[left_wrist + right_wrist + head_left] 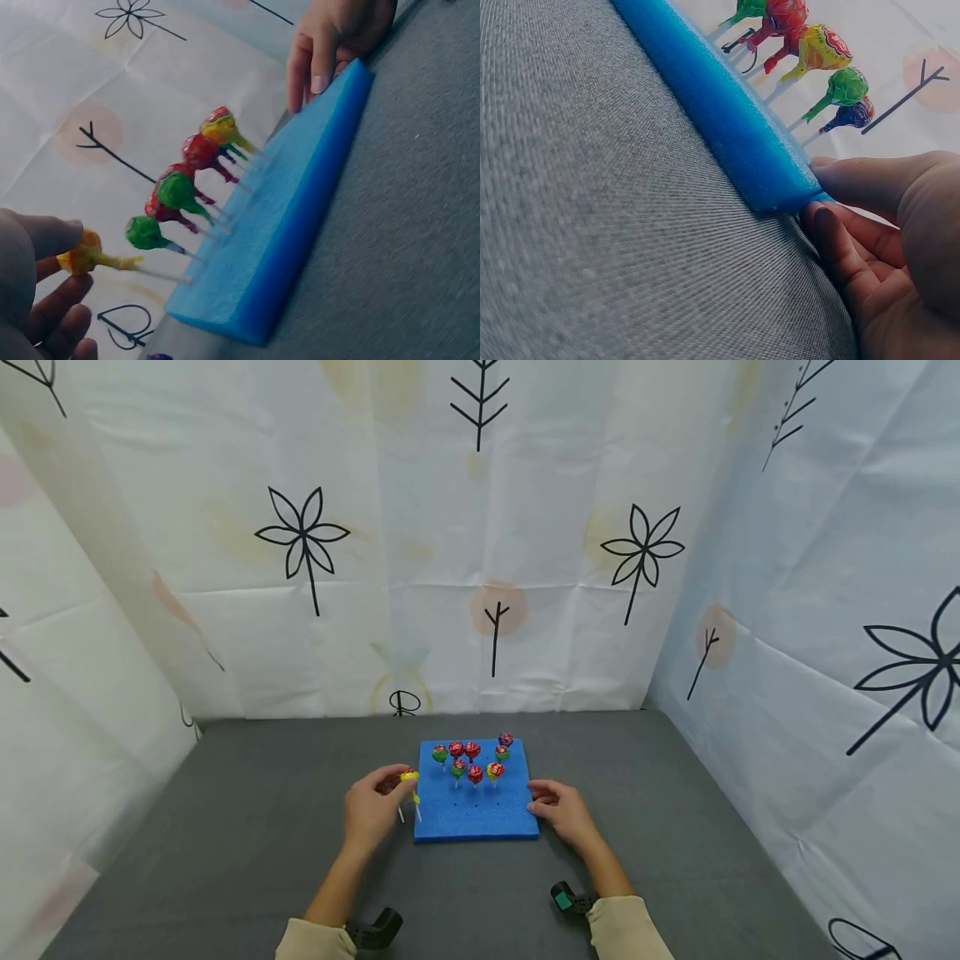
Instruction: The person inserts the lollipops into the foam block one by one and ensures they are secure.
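Observation:
My left hand (369, 812) pinches a yellow lollipop (86, 253) by its candy head, between thumb and fingers. Its white stick slants down toward the left edge of a thick blue foam board (476, 823). On the other side, my right hand (564, 812) grips the board's right edge, thumb on the upper face and fingers at the side. Several wrapped lollipops stand in the board by their sticks, among them a green one (439, 752), a red one (476, 773) and a red-and-yellow one (495, 770). Small holes dot the board's near half.
A purple lollipop head (159, 357) peeks in at the bottom of the left wrist view, beside the board. The board lies on a grey table (285, 793). White patterned cloth (405, 543) hangs behind and at both sides. Dark wrist cameras sit on both forearms.

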The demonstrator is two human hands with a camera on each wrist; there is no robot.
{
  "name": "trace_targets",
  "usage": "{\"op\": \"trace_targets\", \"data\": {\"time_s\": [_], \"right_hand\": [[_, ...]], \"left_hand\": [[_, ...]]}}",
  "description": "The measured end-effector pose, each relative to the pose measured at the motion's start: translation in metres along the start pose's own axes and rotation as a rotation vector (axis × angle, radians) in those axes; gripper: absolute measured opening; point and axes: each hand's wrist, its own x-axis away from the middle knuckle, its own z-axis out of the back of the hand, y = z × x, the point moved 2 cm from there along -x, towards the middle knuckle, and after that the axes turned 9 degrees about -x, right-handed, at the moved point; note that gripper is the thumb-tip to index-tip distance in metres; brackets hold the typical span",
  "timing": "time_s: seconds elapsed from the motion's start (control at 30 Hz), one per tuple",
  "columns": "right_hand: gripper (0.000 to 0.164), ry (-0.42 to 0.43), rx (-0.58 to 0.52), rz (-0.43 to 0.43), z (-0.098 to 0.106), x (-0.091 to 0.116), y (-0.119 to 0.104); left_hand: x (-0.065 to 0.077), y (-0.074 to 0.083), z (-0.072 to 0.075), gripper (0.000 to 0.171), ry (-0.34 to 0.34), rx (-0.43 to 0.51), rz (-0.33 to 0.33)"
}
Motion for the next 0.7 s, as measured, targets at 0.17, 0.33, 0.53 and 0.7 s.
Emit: {"op": "trace_targets", "data": {"time_s": [0.17, 0.33, 0.53, 0.7], "right_hand": [[0.031, -0.002, -0.013, 0.004, 0.000, 0.000, 0.000], [0.031, 0.002, -0.020, 0.004, 0.000, -0.001, 0.000], [0.031, -0.022, 0.000, 0.098, 0.001, 0.001, 0.001], [0.031, -0.008, -0.017, 0.016, 0.001, 0.000, 0.000]], "left_hand": [[0.008, 0.007, -0.009, 0.024, 0.071, 0.053, -0.008], [0.014, 0.013, -0.019, 0.025, 0.069, 0.110, -0.009], [0.018, 0.017, -0.033, 0.025, 0.056, 0.167, -0.033], [0.021, 0.021, -0.043, 0.024, 0.059, 0.191, -0.047]]}}
